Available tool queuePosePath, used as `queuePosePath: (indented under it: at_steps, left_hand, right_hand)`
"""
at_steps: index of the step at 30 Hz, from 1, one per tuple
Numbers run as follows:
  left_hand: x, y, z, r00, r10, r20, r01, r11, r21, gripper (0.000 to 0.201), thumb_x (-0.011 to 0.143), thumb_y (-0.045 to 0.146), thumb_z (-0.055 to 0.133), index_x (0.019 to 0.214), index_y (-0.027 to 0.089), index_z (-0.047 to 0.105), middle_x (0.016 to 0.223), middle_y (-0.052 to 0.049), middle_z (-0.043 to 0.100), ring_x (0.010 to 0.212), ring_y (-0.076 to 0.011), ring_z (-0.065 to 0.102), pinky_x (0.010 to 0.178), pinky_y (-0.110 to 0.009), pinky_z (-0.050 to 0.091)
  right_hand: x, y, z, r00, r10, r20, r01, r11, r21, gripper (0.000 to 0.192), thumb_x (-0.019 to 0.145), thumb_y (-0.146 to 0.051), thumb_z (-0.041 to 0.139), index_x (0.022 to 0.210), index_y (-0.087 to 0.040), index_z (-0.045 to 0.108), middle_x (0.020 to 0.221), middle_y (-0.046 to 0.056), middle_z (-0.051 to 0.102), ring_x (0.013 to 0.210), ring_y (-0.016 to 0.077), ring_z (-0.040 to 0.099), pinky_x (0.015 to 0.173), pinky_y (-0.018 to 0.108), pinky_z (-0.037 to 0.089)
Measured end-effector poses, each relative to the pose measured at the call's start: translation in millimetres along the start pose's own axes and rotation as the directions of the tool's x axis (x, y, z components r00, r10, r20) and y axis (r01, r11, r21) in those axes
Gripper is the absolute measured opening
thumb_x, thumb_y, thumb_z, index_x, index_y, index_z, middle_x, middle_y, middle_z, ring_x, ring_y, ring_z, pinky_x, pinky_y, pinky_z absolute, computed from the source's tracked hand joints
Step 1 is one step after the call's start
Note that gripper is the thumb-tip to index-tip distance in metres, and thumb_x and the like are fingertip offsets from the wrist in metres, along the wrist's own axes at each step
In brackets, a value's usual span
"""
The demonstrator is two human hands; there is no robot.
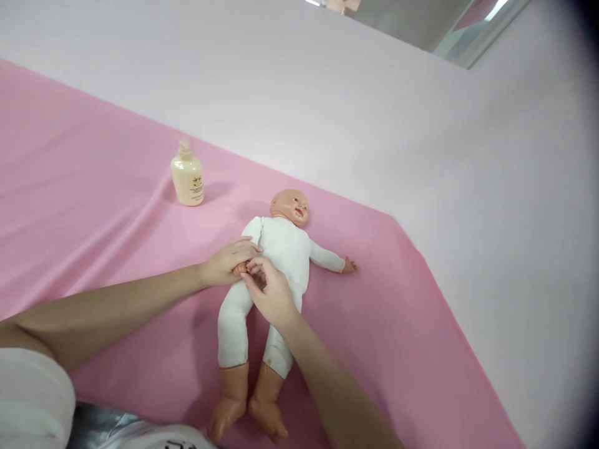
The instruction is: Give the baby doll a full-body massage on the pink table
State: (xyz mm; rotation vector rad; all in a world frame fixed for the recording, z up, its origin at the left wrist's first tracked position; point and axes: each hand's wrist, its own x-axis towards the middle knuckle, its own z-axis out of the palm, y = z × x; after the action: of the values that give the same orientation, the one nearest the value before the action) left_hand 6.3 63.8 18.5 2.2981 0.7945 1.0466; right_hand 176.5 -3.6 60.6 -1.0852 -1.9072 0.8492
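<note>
I have both hands at the middle of the frame, on the doll (281, 249) that lies face up on the pink sheet (93, 187). My left hand (229, 262) is curled around the doll's small hand (239, 269), which peeks out orange between my fingers at the end of the white sleeve. My right hand (269, 293) comes in from the lower right and pinches at the same spot, thumb and forefinger closed on the doll's hand or the cuff; I cannot tell which. Both of my hands are mostly closed, neither spread flat.

As I judge it, the work on this one hand of the doll is under way and not finished. The doll's other arm (332, 260) lies stretched out to the right, untouched, and the bare feet (248, 405) at the lower middle of the frame are clear of my hands. The bottle (187, 178) of cream-coloured lotion stands upright at the upper left, well apart from the doll, with its pump on; whether any has been used I cannot tell.

The sheet covers a flat surface and shows soft folds toward the left. It ends at a pale wall (374, 93) running across the top and right. A strip of what looks like a window or mirror shows at the upper right.
</note>
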Motion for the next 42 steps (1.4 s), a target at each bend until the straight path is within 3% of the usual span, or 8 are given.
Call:
queuePosePath:
  at_steps: [8,18,23,31,42]
  left_hand:
    - [3.1,9.0,-6.0,0.998,0.066,0.015,-0.065,0.995,-0.073,0.025,0.079,0.049,0.067,0.077,0.024,0.064,0.094,-0.009,0.071,0.102,-0.0253,0.065,0.115,-0.049,0.033]
    - [4.0,13.2,-6.5,0.996,0.046,0.070,-0.041,0.996,-0.076,0.039,0.080,0.063,0.058,0.075,0.024,0.061,0.086,-0.009,0.068,0.092,-0.0245,0.063,0.114,-0.050,0.032]
    - [7.0,15.2,-4.3,0.993,0.118,0.012,-0.116,0.988,-0.100,0.039,0.086,0.059,0.055,0.069,0.024,0.059,0.080,-0.009,0.066,0.084,-0.0229,0.061,0.095,-0.044,0.046]
    - [7.2,11.0,-3.4,0.944,0.331,0.006,-0.329,0.935,0.133,0.040,0.098,0.048,0.037,0.073,0.020,0.051,0.074,-0.007,0.062,0.074,-0.0186,0.056,0.075,-0.035,0.048]
    - [7.4,2.3,-1.7,0.914,0.403,-0.040,-0.392,0.906,0.157,0.027,0.097,0.042,0.046,0.081,0.020,0.051,0.070,-0.003,0.058,0.067,-0.0158,0.053,0.070,-0.031,0.045]
  right_hand:
    - [-0.6,1.6,1.1,1.000,-0.008,-0.007,0.007,0.999,-0.047,0.011,0.086,-0.029,0.056,0.094,-0.022,0.055,0.080,-0.001,0.060,0.070,0.0125,0.058,0.068,0.026,0.048]
    - [-1.1,1.7,0.6,1.000,-0.017,-0.012,0.017,0.999,-0.046,0.009,0.085,-0.029,0.057,0.091,-0.022,0.055,0.081,-0.001,0.060,0.069,0.0121,0.056,0.068,0.026,0.047]
    - [-0.3,0.9,-1.2,1.000,-0.018,0.007,0.019,0.999,-0.041,0.005,0.085,-0.026,0.054,0.086,-0.021,0.054,0.079,-0.001,0.060,0.069,0.0124,0.056,0.065,0.025,0.046]
    - [-0.8,1.5,-1.1,1.000,-0.031,0.003,0.032,0.999,-0.041,0.006,0.086,-0.026,0.053,0.084,-0.020,0.054,0.077,-0.001,0.060,0.068,0.0116,0.055,0.064,0.023,0.043]
    - [-4.9,-4.3,-5.2,1.000,-0.018,0.012,0.017,0.997,0.071,0.010,0.090,-0.028,0.049,0.093,-0.020,0.055,0.068,-0.002,0.059,0.059,0.0099,0.053,0.055,0.021,0.039]
